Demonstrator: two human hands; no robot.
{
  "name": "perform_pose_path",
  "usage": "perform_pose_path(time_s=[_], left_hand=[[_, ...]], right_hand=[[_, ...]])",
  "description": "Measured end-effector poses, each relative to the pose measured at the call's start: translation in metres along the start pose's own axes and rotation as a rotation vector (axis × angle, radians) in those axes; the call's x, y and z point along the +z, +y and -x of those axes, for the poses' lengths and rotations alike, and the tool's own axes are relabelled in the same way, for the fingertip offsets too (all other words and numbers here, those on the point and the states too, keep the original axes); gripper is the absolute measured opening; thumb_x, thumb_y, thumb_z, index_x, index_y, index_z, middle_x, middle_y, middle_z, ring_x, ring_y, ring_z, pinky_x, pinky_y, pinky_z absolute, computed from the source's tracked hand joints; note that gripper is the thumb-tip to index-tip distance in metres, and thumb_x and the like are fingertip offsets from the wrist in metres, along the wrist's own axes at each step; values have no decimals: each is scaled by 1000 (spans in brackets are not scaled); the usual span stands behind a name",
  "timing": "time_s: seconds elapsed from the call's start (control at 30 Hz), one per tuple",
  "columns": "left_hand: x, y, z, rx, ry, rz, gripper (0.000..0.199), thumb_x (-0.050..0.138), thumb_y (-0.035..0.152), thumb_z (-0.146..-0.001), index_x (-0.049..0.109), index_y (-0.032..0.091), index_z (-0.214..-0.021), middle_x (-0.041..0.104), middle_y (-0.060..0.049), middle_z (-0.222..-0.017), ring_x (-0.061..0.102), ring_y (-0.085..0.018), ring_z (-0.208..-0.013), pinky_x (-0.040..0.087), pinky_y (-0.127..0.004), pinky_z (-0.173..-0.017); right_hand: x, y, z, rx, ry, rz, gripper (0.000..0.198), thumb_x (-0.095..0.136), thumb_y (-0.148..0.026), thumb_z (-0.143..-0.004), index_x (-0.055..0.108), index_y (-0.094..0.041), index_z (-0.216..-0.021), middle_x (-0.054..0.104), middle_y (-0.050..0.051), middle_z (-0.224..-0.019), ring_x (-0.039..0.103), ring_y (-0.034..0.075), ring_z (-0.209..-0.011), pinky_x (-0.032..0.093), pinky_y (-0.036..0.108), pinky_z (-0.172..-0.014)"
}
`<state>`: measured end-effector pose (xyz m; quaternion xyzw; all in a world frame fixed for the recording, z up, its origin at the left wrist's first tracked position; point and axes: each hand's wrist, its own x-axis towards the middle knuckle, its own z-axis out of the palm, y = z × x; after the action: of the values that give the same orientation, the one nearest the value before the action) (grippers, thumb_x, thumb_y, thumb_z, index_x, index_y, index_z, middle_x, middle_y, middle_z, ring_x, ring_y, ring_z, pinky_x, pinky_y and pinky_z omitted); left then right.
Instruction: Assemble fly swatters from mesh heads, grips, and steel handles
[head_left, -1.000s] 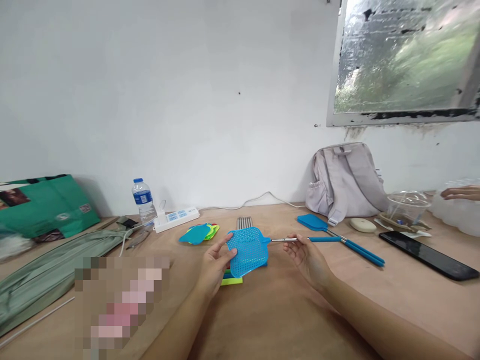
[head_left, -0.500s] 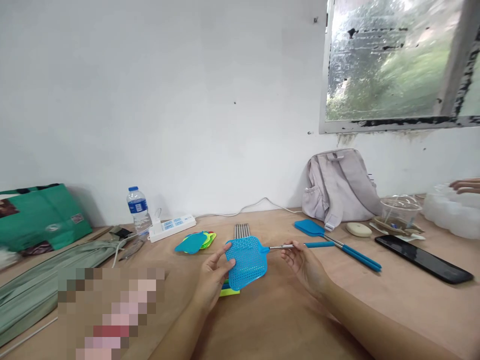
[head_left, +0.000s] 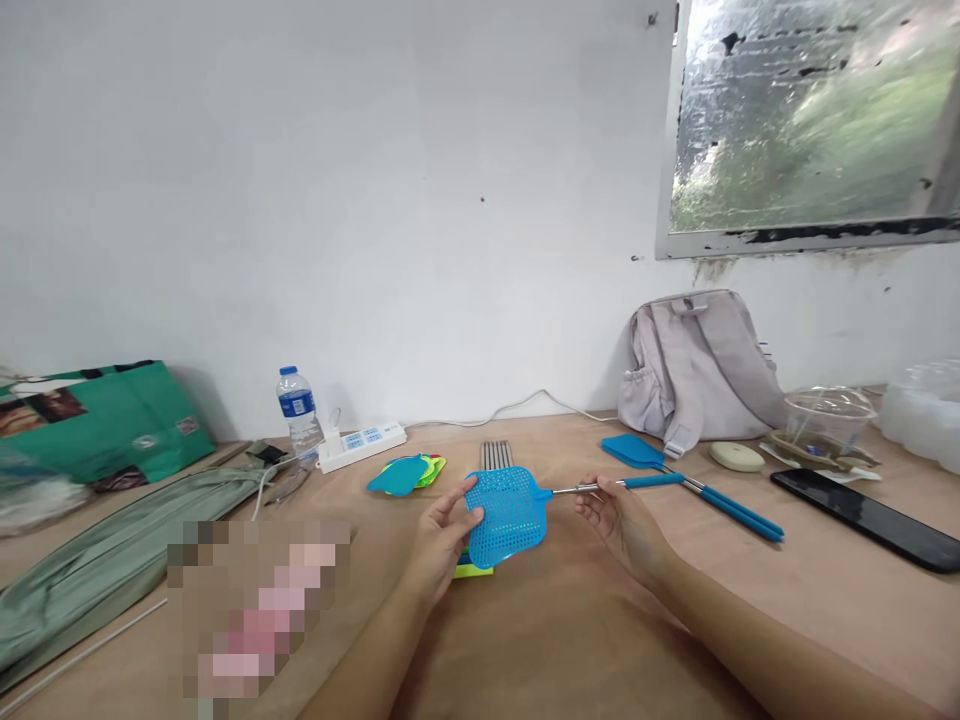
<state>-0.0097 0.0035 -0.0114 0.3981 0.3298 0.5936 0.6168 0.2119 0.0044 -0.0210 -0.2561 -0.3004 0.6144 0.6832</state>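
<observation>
A blue fly swatter [head_left: 507, 518] with a perforated head, thin metal shaft and blue grip is held up over the table between both hands. My left hand [head_left: 444, 530] pinches the left edge of its head between thumb and fingers. At the metal shaft, close to the blue grip, my right hand [head_left: 619, 520] has its fingers closed round it. Beneath the swatter, several metal rods [head_left: 495, 455] lie side by side, their near ends hidden. Part of a yellow-green piece [head_left: 474, 572] shows below the head. Blue, yellow and red swatter heads [head_left: 405, 475] lie piled to the left.
Right of my hands lie another blue swatter [head_left: 634, 452], a cream oval case [head_left: 736, 457] and a black phone [head_left: 862, 517]. A grey backpack [head_left: 697, 370], plastic cup [head_left: 829, 420], power strip [head_left: 364, 447], water bottle [head_left: 300, 410] and green bag [head_left: 142, 425] stand along the wall.
The view has turned slightly left, so everything sits further right. Both hands keep their hold on the swatter. A person's hand at the far right is out of view now.
</observation>
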Motion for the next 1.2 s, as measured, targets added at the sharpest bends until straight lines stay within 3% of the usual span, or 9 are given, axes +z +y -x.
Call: perform_pose_path(time_s=[0.27, 0.37, 0.53, 0.77, 0.9, 1.03, 1.2], left_hand=[[1, 0, 1, -23, -10, 0, 56, 76, 21, -50, 60, 17, -103, 62, -7, -105, 59, -21, -92, 49, -33, -77], [-1, 1, -1, 30, 27, -2, 56, 76, 21, -49, 59, 17, -103, 57, -8, -113, 56, -23, -98, 49, -31, -78], [-1, 5, -2, 131, 65, 12, 73, 75, 20, -51, 46, 24, -118, 54, -7, -118, 54, -22, -101, 48, -30, -79], [3, 10, 8, -48, 15, -134, 75, 75, 26, -53, 43, 22, -120, 64, -7, -95, 62, -23, -82, 51, -36, -70], [6, 10, 11, -4, 49, -207, 71, 77, 28, -49, 48, 20, -114, 64, -5, -90, 62, -21, -78, 51, -35, -69], [10, 11, 14, 43, 76, -272, 66, 76, 32, -48, 50, 19, -107, 63, -5, -86, 61, -21, -75, 51, -33, -64], [8, 18, 11, 245, 129, -471, 72, 76, 31, -48, 45, 23, -113, 57, -4, -101, 58, -18, -80, 48, -27, -66]], right_hand=[[3, -2, 2, 45, -9, -15, 20, 74, -32, -53, 62, -19, -64, 62, -4, -64, 58, 10, -60, 49, 24, -60], [1, -1, 2, 25, -29, 27, 20, 74, -30, -54, 63, -19, -66, 62, -3, -65, 58, 11, -60, 49, 24, -59], [-1, 6, 3, -4, -66, 109, 22, 73, -32, -56, 61, -19, -69, 63, -2, -69, 60, 12, -63, 49, 25, -61], [2, 11, 11, -53, -161, 223, 25, 73, -29, -58, 51, -20, -67, 60, -5, -60, 59, 11, -59, 47, 22, -55], [0, 11, 13, -60, -249, 272, 23, 70, -28, -63, 48, -20, -64, 60, -4, -61, 58, 11, -60, 46, 23, -54], [2, 12, 17, -65, -210, 277, 23, 71, -29, -61, 49, -20, -63, 60, -4, -60, 57, 11, -59, 44, 22, -53], [10, 13, 21, -19, -186, 222, 24, 72, -30, -60, 50, -20, -62, 60, -4, -58, 57, 11, -59, 44, 22, -54]])
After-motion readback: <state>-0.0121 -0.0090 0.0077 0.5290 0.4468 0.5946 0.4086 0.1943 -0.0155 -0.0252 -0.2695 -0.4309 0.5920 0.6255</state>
